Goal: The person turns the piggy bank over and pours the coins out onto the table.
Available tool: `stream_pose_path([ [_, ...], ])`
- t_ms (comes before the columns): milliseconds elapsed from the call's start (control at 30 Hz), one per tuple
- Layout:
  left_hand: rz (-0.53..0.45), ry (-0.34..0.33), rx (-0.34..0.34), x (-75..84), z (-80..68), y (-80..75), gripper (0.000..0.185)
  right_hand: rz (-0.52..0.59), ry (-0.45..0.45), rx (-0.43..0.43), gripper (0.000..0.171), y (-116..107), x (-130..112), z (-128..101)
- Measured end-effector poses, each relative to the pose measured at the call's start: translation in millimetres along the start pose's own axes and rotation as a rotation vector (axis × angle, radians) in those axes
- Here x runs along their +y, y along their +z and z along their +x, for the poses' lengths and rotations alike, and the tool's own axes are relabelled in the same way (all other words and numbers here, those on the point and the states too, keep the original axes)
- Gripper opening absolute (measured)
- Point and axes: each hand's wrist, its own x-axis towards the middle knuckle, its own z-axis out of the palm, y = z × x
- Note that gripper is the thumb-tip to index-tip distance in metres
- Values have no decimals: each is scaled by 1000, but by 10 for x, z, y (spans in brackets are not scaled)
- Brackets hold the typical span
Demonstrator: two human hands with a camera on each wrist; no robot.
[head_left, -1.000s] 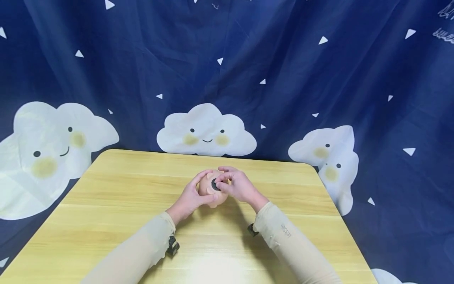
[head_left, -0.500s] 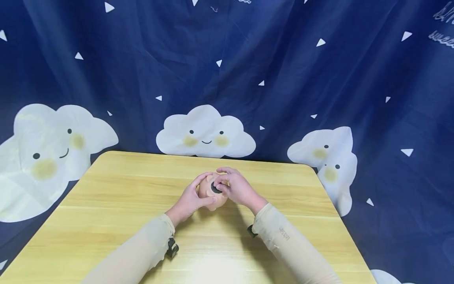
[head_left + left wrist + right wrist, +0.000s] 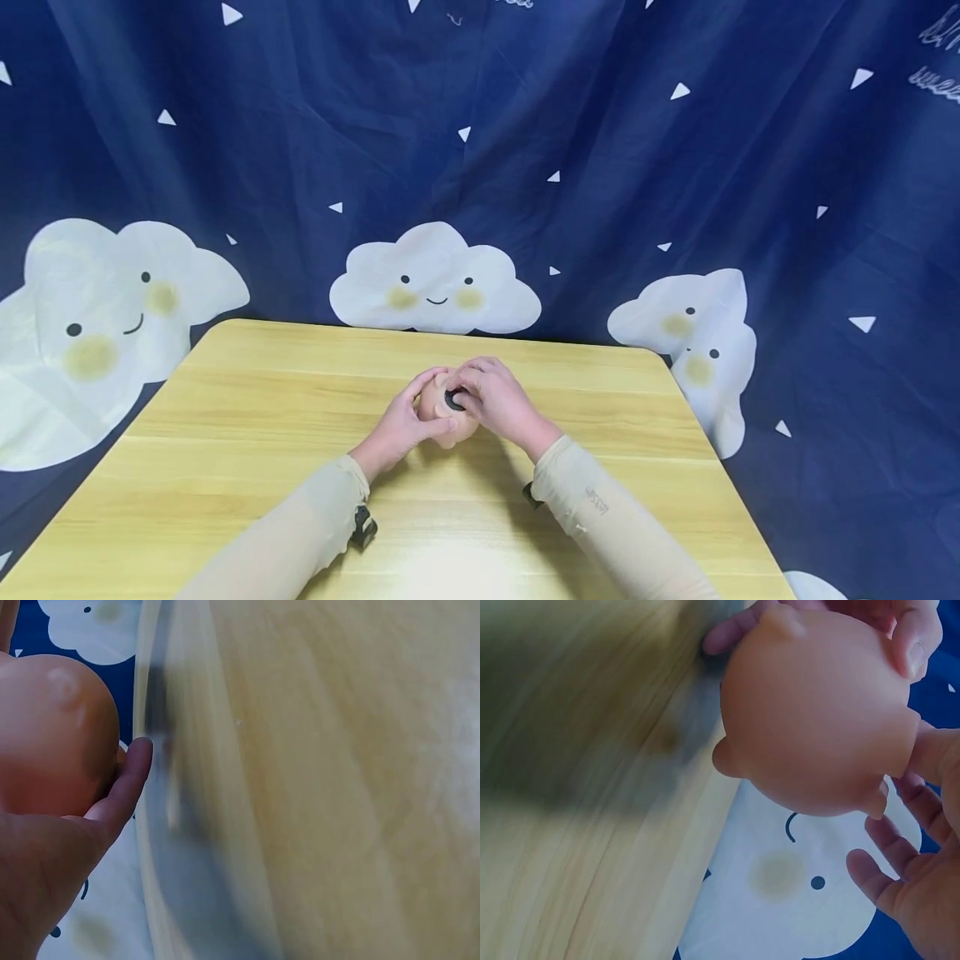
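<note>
Both hands (image 3: 457, 408) around peach toy (image 3: 442, 412)

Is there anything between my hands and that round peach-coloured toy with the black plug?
Nothing visible: the left hand grips the round peach-coloured toy directly, and the right hand has its fingertips on the black plug. The wooden table around them shows nothing else nearby.

Sleeves: long, beige, snug to both wrists
Right sleeve (image 3: 600, 517): carried small dark lettering
Wrists: black clips (image 3: 364, 527) sat below each cuff
Hands: bare
</note>
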Motion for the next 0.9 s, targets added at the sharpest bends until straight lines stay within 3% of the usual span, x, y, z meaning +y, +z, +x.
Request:
stream_pose_path([
  [133, -26, 0, -19, 7, -2, -3, 87, 21, -10, 22, 24, -4, -17, 10],
  [400, -29, -17, -62, 46, -32, -27, 87, 62, 12, -23, 27, -15, -48, 6],
  [567, -7, -62, -103, 55, -51, -66, 94, 80, -47, 18, 35, 24, -60, -7],
  [733, 3, -111, -119, 60, -67, -91, 98, 39, -119, 58, 43, 60, -86, -27],
  [900, -28, -87, -130, 43, -66, -56, 93, -52, -36, 16, 36, 63, -147, -56],
])
